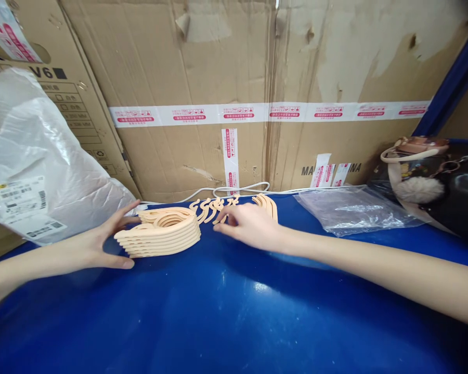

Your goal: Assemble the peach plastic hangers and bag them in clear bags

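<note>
A stack of several cream-coloured plastic clothes hangers (164,236) lies on the blue tabletop (218,311), left of the middle. My left hand (101,241) is at the stack's left end, its thumb and fingers spread around that end without a closed grip. Behind and to the right of the stack lie several loose cream hanger hooks (205,210) in a row. Over the right part of these pieces hovers my right hand (253,223), fingers loosely bent and apart, with nothing visible between them. More curved cream pieces (271,205) show behind it, partly hidden.
A large cardboard box (195,67) stands along the back, a white cable (179,200) at its foot. To the left is a white plastic parcel bag (50,171). Clear plastic wrap (354,208), a drink bottle (409,156) and a black bag (460,192) are on the right.
</note>
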The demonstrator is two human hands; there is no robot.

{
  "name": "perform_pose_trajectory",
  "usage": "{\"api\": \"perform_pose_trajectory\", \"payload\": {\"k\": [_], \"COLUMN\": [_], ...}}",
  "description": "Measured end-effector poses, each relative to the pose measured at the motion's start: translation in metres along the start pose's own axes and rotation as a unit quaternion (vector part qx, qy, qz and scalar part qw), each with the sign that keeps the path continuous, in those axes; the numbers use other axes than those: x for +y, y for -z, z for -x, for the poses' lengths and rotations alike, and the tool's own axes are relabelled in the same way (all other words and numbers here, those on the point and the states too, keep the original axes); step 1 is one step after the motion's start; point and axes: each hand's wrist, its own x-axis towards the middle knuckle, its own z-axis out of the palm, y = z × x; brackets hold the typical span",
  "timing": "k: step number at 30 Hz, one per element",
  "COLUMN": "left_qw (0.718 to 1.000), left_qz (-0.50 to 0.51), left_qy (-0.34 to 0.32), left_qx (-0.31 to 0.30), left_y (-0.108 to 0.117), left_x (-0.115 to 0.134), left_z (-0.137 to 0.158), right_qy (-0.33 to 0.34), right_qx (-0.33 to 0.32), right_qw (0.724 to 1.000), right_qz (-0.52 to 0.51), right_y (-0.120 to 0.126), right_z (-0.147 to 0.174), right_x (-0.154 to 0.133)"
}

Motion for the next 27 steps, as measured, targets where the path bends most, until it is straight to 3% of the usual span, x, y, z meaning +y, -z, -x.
{"api": "perform_pose_trajectory", "payload": {"k": [2,6,7,9,13,18,22,27], "left_qw": [0.999,0.977,0.969,0.954,0.920,0.910,0.912,0.938], "left_qz": [-0.030,-0.092,-0.099,-0.118,-0.149,-0.077,-0.030,0.009], "left_qy": [-0.032,-0.149,-0.173,-0.238,-0.363,-0.403,-0.404,-0.343], "left_qx": [-0.027,0.122,0.148,0.142,0.015,-0.066,-0.065,-0.047], "left_y": [0.019,0.040,0.038,0.022,-0.030,-0.071,-0.074,-0.070], "left_x": [0.012,0.069,0.088,0.125,0.172,0.178,0.173,0.170], "left_z": [0.003,0.012,0.015,0.021,0.031,0.034,0.035,0.033], "right_qy": [-0.030,-0.115,-0.137,-0.175,-0.217,-0.229,-0.231,-0.188], "right_qx": [0.015,0.022,0.014,-0.008,-0.067,-0.108,-0.120,-0.085], "right_qw": [0.999,0.989,0.984,0.975,0.960,0.952,0.950,0.966], "right_qz": [0.019,0.091,0.110,0.139,0.164,0.172,0.171,0.158], "right_y": [0.017,0.043,0.045,0.046,0.040,0.036,0.036,0.043], "right_z": [0.005,0.008,0.007,0.005,-0.001,-0.007,-0.009,-0.004], "right_x": [0.019,0.065,0.074,0.086,0.085,0.076,0.082,0.084]}}
